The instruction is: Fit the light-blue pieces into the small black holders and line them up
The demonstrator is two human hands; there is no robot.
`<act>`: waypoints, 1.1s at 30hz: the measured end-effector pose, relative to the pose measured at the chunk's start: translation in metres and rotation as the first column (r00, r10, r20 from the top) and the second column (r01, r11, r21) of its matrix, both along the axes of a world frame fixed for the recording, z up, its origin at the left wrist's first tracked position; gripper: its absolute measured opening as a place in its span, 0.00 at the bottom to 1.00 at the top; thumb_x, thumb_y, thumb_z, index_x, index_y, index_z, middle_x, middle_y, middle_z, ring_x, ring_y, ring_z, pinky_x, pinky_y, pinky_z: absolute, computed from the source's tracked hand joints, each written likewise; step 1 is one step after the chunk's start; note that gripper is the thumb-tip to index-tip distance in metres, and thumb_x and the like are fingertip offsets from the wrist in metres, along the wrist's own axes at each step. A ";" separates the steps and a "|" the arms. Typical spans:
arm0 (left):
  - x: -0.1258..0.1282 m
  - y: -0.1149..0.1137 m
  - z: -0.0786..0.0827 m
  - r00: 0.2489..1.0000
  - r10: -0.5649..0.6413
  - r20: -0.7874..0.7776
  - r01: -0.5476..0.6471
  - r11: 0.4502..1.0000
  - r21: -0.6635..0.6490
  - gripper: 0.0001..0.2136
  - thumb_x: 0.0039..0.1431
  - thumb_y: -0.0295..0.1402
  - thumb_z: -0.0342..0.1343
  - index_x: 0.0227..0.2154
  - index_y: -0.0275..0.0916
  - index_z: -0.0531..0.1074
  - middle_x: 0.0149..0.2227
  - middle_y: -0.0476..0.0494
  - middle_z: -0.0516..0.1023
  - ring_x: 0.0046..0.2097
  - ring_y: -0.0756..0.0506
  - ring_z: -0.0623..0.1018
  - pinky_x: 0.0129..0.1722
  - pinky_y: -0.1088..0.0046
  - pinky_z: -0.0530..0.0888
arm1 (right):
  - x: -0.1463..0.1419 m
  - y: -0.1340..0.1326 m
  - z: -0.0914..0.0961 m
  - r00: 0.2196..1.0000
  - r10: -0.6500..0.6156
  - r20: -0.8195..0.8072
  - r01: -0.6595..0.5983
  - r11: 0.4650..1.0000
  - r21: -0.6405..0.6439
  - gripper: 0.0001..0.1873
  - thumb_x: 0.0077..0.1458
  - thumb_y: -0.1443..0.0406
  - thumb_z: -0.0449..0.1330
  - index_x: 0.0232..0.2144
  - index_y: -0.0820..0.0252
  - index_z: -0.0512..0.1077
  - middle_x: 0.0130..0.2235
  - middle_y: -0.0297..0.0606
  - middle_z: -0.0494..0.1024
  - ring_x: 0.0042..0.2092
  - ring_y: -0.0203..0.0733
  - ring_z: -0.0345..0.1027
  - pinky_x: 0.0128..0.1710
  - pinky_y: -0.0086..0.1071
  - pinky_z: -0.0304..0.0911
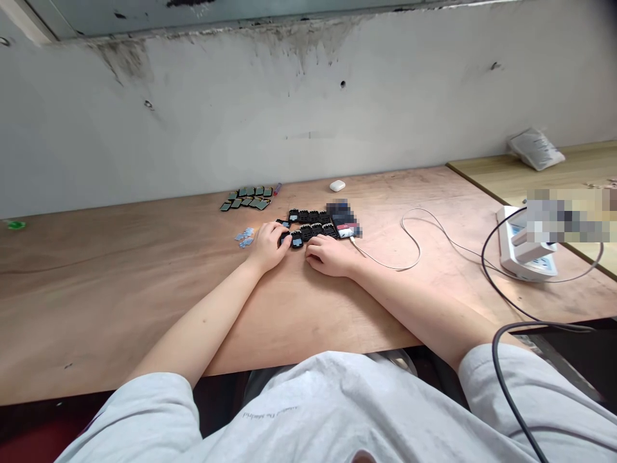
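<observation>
My left hand (270, 247) rests on the table with its fingers bent round a small black square housing (284, 238) at the left end of the near row. Beside it lies a black housing with a light-blue piece inside (297, 240). My right hand (328, 256) lies just in front of the same row, fingers curled in; whether anything is in them is hidden. Several more black housings (308, 217) form a second row behind. Small light-blue pieces (245, 237) are scattered left of my left hand.
Behind on the left are green-grey square modules (247, 197) and a reddish pen-like item (277, 188). A phone (344, 222), partly blurred out, has a white cable (385, 264) running right to a power strip (525, 247). A white earphone case (337, 185) lies near the wall.
</observation>
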State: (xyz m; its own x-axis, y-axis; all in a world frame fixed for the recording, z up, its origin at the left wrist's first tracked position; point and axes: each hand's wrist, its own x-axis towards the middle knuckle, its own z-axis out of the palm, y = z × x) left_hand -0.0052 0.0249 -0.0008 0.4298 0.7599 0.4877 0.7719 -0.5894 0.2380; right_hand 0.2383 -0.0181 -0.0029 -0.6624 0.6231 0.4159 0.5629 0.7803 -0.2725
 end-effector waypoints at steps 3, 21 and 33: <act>0.008 0.016 -0.001 0.999 -0.032 0.001 0.032 0.999 -0.006 0.20 0.70 0.44 0.50 0.56 0.39 0.74 0.59 0.36 0.73 0.63 0.35 0.69 0.65 0.53 0.66 | 0.000 0.000 -0.001 1.000 -0.013 0.010 0.012 1.000 0.019 0.07 0.64 0.69 0.57 0.37 0.59 0.76 0.43 0.43 0.76 0.45 0.46 0.66 0.48 0.38 0.62; 0.001 0.091 -0.014 0.991 -0.135 0.022 0.135 0.951 -0.279 0.24 0.72 0.48 0.41 0.52 0.39 0.76 0.69 0.37 0.66 0.75 0.37 0.54 0.73 0.54 0.56 | -0.002 0.001 -0.002 0.999 -0.039 0.035 0.039 0.999 0.018 0.09 0.65 0.68 0.56 0.37 0.59 0.77 0.45 0.44 0.77 0.46 0.47 0.66 0.48 0.38 0.60; 0.032 0.015 -0.003 0.981 0.120 -0.153 -0.157 0.955 -0.254 0.32 0.70 0.51 0.46 0.70 0.40 0.59 0.74 0.34 0.55 0.74 0.30 0.52 0.70 0.41 0.55 | 0.000 -0.004 0.007 0.946 -0.299 0.126 0.278 0.947 0.164 0.12 0.68 0.66 0.52 0.40 0.60 0.75 0.47 0.48 0.77 0.51 0.52 0.63 0.50 0.43 0.54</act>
State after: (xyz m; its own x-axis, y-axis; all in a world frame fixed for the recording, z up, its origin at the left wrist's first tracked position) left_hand 0.0265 0.0400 -0.0043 0.3589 0.9100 0.2075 0.8770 -0.4049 0.2588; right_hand 0.2386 -0.0220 0.0038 -0.5233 0.7381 0.4258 0.7949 0.6029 -0.0683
